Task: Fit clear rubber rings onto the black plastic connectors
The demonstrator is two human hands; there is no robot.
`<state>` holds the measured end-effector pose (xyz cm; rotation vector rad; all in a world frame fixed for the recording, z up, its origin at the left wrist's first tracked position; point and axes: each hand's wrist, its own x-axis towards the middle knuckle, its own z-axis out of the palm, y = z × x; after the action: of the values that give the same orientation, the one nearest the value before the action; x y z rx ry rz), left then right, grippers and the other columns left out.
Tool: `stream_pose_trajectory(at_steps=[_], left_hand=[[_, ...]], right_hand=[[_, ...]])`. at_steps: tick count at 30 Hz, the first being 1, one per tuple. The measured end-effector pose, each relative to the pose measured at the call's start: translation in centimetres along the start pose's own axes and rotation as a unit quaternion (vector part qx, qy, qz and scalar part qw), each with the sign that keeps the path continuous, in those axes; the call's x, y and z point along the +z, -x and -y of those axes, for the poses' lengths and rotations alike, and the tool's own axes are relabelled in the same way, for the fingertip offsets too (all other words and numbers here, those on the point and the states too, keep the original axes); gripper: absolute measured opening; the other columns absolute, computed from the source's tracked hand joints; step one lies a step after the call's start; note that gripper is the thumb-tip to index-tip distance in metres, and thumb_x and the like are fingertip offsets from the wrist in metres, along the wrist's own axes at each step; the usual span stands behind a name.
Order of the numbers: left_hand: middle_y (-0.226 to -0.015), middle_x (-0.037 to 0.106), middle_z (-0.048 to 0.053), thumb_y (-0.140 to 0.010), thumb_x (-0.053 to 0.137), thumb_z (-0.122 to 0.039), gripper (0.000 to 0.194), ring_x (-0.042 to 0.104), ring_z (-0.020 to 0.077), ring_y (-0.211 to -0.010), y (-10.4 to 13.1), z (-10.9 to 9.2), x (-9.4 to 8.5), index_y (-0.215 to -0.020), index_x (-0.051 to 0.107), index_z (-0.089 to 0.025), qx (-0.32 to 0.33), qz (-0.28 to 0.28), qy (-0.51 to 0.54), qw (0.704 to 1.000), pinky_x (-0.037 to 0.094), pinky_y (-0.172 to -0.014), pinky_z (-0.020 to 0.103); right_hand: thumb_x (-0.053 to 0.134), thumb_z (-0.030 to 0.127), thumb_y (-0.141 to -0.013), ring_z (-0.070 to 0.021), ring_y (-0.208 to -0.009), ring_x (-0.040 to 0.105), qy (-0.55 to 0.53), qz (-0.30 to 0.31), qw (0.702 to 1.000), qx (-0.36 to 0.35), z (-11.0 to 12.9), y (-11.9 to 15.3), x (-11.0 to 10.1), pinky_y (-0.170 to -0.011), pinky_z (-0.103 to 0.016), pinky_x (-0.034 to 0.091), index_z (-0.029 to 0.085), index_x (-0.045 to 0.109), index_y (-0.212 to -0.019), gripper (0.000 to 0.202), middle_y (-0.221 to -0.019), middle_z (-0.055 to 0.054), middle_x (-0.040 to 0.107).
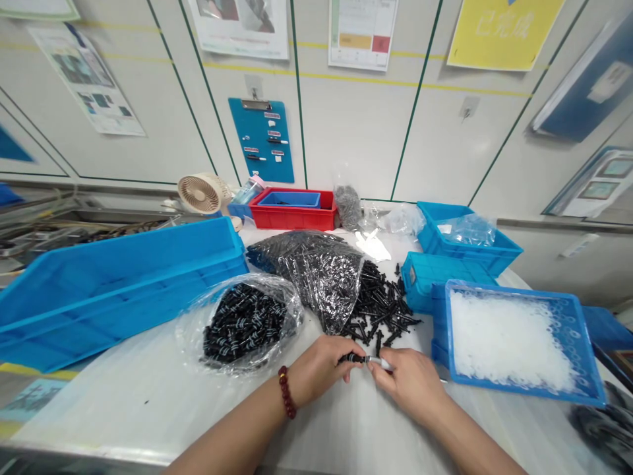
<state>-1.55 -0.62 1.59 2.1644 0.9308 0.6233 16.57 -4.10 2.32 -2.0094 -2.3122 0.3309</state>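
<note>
My left hand [321, 369] pinches a small black plastic part [352, 358] low over the white table. My right hand [413, 384] meets it from the right and holds a small white piece [380, 361] against the black part's end. Just beyond the hands lies a loose pile of black parts [383, 307] spilling from a clear bag [316, 270]. A second clear bag [244, 323] of black parts with white rings sits to the left. A red bead bracelet [287, 392] circles my left wrist.
A blue tray of white rings [588, 356] stands at the right, with an upturned blue bin [425, 270] and another blue bin [469, 244] behind. A long blue bin [113, 290] lies at the left. A red bin [294, 214] and small fan [200, 193] stand by the wall.
</note>
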Motion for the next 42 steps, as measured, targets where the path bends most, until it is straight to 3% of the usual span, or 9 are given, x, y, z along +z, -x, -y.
stream_pose_trajectory(at_steps=[5,9,13,15,18,24,31,36,42], left_hand=[[-0.063,0.064,0.000,-0.082,0.055,-0.023,0.019,0.058,0.0124,-0.058,-0.2,0.6,-0.2,-0.097,0.066,-0.019,-0.006,-0.020,0.030,0.999,0.047,-0.069,0.024],[-0.066,0.060,0.000,-0.083,0.045,-0.024,0.026,0.048,0.0099,-0.047,-0.5,1.2,-1.0,-0.104,0.058,-0.015,-0.131,-0.093,0.120,0.980,0.042,-0.052,0.022],[-0.063,0.051,-0.004,-0.077,0.051,-0.021,0.008,0.047,0.0113,-0.055,-0.9,1.2,-1.0,-0.083,0.053,-0.016,-0.157,-0.126,0.038,0.979,0.039,-0.053,0.021],[-0.068,0.053,-0.001,-0.075,0.056,-0.024,0.010,0.051,0.0139,-0.064,-1.0,0.8,-0.5,-0.071,0.051,-0.017,-0.144,-0.116,-0.078,0.980,0.039,-0.060,0.023],[-0.078,0.058,0.002,-0.080,0.054,-0.027,0.010,0.055,0.0177,-0.074,-1.2,0.0,0.6,-0.076,0.053,-0.017,-0.159,-0.062,-0.216,0.961,0.041,-0.065,0.026],[-0.089,0.056,0.005,-0.085,0.044,-0.018,0.009,0.056,0.0177,-0.078,-1.0,-0.2,1.9,-0.086,0.053,-0.017,-0.139,0.021,-0.299,0.944,0.044,-0.068,0.026],[-0.092,0.062,0.004,-0.085,0.043,-0.017,0.015,0.057,0.0169,-0.085,-0.6,0.8,0.7,-0.094,0.055,-0.018,-0.105,-0.063,-0.137,0.983,0.045,-0.077,0.027],[-0.093,0.065,0.004,-0.083,0.047,-0.024,0.016,0.059,0.0172,-0.087,-0.7,0.9,-0.6,-0.088,0.060,-0.018,-0.063,-0.122,-0.010,0.991,0.044,-0.080,0.027],[-0.052,0.056,-0.004,-0.081,0.050,-0.026,0.014,0.052,0.0125,-0.052,-0.6,0.2,-1.1,-0.084,0.061,-0.017,-0.127,-0.084,0.036,0.988,0.040,-0.058,0.022]], right_hand=[[0.042,0.040,-0.083,-0.0161,-0.060,0.055,-0.019,-0.003,1.000,0.012,-0.4,-0.2,0.0,-0.050,-0.026,0.014,0.020,0.056,-0.067,0.029,-0.066,-0.004,0.063],[0.039,0.031,-0.084,-0.0142,-0.058,0.052,-0.053,-0.039,0.998,0.020,-1.1,-0.4,0.1,-0.051,-0.025,0.015,0.020,0.053,-0.074,0.020,-0.064,-0.001,0.060],[0.040,0.027,-0.083,-0.0140,-0.059,0.051,-0.068,-0.049,0.996,0.018,-1.3,-0.5,0.2,-0.051,-0.025,0.016,0.021,0.052,-0.078,0.014,-0.065,0.000,0.058],[0.040,0.026,-0.082,-0.0151,-0.061,0.052,-0.078,-0.046,0.996,0.019,-1.2,-0.5,0.3,-0.052,-0.024,0.018,0.022,0.052,-0.086,0.013,-0.066,0.000,0.059],[0.040,0.024,-0.082,-0.0163,-0.063,0.053,-0.112,-0.041,0.993,0.023,-1.0,-0.3,0.3,-0.053,-0.023,0.022,0.021,0.049,-0.102,0.022,-0.068,0.000,0.059],[0.030,0.025,-0.087,-0.0174,-0.072,0.053,-0.162,-0.052,0.985,-0.022,-1.2,-0.4,0.7,-0.059,-0.025,0.030,0.019,0.051,-0.094,0.023,-0.081,-0.005,0.060],[0.030,0.026,-0.088,-0.0162,-0.070,0.053,-0.160,-0.042,0.985,-0.042,-1.5,-0.6,0.7,-0.059,-0.024,0.030,0.019,0.052,-0.085,0.024,-0.080,-0.004,0.060],[0.031,0.027,-0.088,-0.0137,-0.061,0.048,-0.146,-0.029,0.988,-0.035,-1.3,-0.4,0.3,-0.054,-0.023,0.025,0.020,0.051,-0.076,0.024,-0.070,-0.001,0.058],[0.035,0.025,-0.086,-0.0126,-0.060,0.046,-0.130,-0.010,0.991,-0.029,-1.0,-0.3,-0.1,-0.054,-0.023,0.022,0.019,0.052,-0.074,0.022,-0.068,-0.001,0.057]])
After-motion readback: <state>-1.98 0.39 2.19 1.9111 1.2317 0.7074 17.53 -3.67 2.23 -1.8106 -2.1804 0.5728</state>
